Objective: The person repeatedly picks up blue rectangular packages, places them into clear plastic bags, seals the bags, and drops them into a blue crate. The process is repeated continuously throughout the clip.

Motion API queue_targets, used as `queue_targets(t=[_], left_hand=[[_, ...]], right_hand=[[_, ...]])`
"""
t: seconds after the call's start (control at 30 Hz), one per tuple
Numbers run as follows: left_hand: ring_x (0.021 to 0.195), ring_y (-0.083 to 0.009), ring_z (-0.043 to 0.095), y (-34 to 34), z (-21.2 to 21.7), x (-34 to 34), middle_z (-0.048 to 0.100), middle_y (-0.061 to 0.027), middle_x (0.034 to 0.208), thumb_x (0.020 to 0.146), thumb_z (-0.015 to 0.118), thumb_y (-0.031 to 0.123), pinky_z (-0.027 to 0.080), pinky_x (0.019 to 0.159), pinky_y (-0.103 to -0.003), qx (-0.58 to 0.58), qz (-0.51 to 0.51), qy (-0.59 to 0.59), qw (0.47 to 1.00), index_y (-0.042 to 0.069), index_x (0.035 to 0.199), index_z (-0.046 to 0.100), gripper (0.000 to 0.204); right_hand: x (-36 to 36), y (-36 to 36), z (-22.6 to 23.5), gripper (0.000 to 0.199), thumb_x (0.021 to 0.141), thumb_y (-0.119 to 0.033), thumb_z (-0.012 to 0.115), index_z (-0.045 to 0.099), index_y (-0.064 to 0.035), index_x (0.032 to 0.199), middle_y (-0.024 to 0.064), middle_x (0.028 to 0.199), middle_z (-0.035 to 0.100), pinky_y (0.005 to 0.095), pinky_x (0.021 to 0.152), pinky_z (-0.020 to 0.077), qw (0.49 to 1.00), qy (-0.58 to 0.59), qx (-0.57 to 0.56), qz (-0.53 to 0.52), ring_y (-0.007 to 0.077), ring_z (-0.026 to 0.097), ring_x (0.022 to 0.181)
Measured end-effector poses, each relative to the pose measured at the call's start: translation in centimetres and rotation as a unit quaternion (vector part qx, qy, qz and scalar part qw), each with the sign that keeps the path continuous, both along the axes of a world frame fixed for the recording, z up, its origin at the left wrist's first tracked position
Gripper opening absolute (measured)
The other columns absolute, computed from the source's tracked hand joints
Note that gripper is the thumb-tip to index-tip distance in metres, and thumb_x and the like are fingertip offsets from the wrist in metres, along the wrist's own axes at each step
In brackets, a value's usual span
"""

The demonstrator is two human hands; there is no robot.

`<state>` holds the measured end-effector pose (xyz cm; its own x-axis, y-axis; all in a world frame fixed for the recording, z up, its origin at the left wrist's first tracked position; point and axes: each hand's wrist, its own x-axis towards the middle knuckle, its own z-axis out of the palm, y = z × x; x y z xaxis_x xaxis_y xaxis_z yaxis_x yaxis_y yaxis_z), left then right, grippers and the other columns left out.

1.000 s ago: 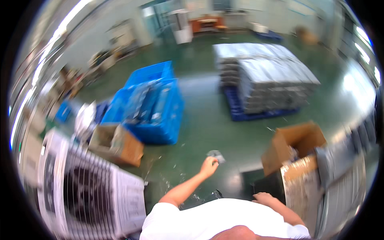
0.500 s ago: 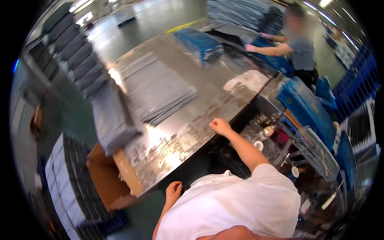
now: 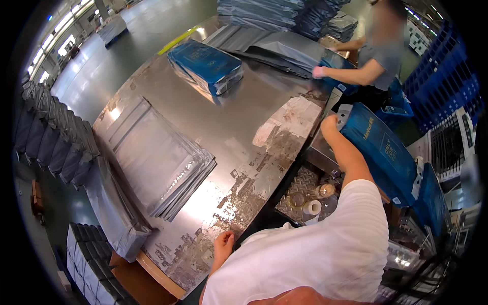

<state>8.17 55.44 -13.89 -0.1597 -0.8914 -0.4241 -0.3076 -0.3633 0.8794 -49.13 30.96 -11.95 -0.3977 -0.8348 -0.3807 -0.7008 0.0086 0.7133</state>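
Observation:
My right hand is stretched out to the right, beyond the table's near edge. Its fingers are curled against the white handle strip at the end of a large blue plastic package; part of the grip is hidden. My left hand hangs by the near edge of the metal table, fingers loosely curled, with nothing visible in it. Left of centre on the table lies a flat stack of grey plastic bags. A second blue package lies farther back.
Across the table a person with a pink glove handles blue and grey packaging. Bundled grey bags stand at the left edge over an open cardboard box. Tape rolls lie in a tray beside the table. Blue crates stand far right.
My right hand has moved from over the table's near edge to the blue package's handle strip. My left hand has come up to the table edge. The view has turned right.

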Motion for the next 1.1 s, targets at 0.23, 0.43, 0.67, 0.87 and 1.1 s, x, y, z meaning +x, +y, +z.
queue_targets(t=[0.23,0.43,0.67,0.87,1.1], left_hand=[[0.083,-0.0228,0.058,-4.9,2.3,0.6,0.060,-0.0126,0.088,0.080,0.058,0.011,0.045,0.073,-0.031,-0.099,0.025,-0.043,0.994,0.002,0.092,0.060,0.016],[0.111,-0.0317,0.043,-13.8,1.7,8.4,0.046,-0.0156,0.121,0.075,0.060,0.018,0.032,0.093,-0.045,-0.315,0.030,-0.374,0.872,0.007,0.112,0.052,0.039],[0.133,-0.0300,0.011,-19.9,-4.0,11.9,0.016,-0.0178,0.142,0.077,0.046,0.057,0.008,0.104,-0.054,-0.218,-0.052,-0.541,0.811,0.007,0.137,0.020,0.083],[0.133,-0.0312,0.011,-20.8,0.4,6.7,0.012,-0.0179,0.143,0.079,0.048,0.055,0.009,0.105,-0.050,-0.291,-0.180,-0.360,0.868,0.006,0.138,0.016,0.083],[0.133,-0.0259,0.012,-24.8,-0.1,5.5,0.010,-0.0158,0.144,0.089,0.034,0.048,0.011,0.107,-0.038,-0.196,0.020,0.082,0.977,0.008,0.139,0.013,0.068]], right_hand=[[3.6,2.7,6.1,0.050,0.062,-0.050,0.066,0.067,-0.0145,0.097,0.0041,0.095,0.065,0.0367,0.062,0.0491,0.990,-0.016,0.141,0.003,0.0202,0.062,0.086],[-1.0,2.1,4.6,0.025,0.074,-0.017,0.053,0.066,-0.0054,0.091,0.0147,0.096,0.063,0.0374,0.072,0.0492,0.995,-0.100,0.020,0.015,0.0307,0.062,0.086],[2.9,4.9,11.7,0.023,0.074,-0.021,0.052,0.062,-0.0011,0.070,0.0193,0.080,0.062,0.0426,0.071,0.0478,0.969,-0.187,-0.158,0.042,0.0352,0.060,0.079],[19.6,10.7,25.0,0.028,0.074,-0.021,0.053,0.055,-0.0008,0.054,0.0182,0.058,0.055,0.0433,0.054,0.0427,0.917,-0.318,-0.152,0.187,0.0342,0.055,0.057],[38.1,-10.1,35.6,0.040,0.090,-0.034,0.042,0.060,-0.0036,0.072,0.0052,0.065,0.060,0.0270,0.061,0.0450,0.662,-0.691,-0.209,0.201,0.0132,0.056,0.063]])
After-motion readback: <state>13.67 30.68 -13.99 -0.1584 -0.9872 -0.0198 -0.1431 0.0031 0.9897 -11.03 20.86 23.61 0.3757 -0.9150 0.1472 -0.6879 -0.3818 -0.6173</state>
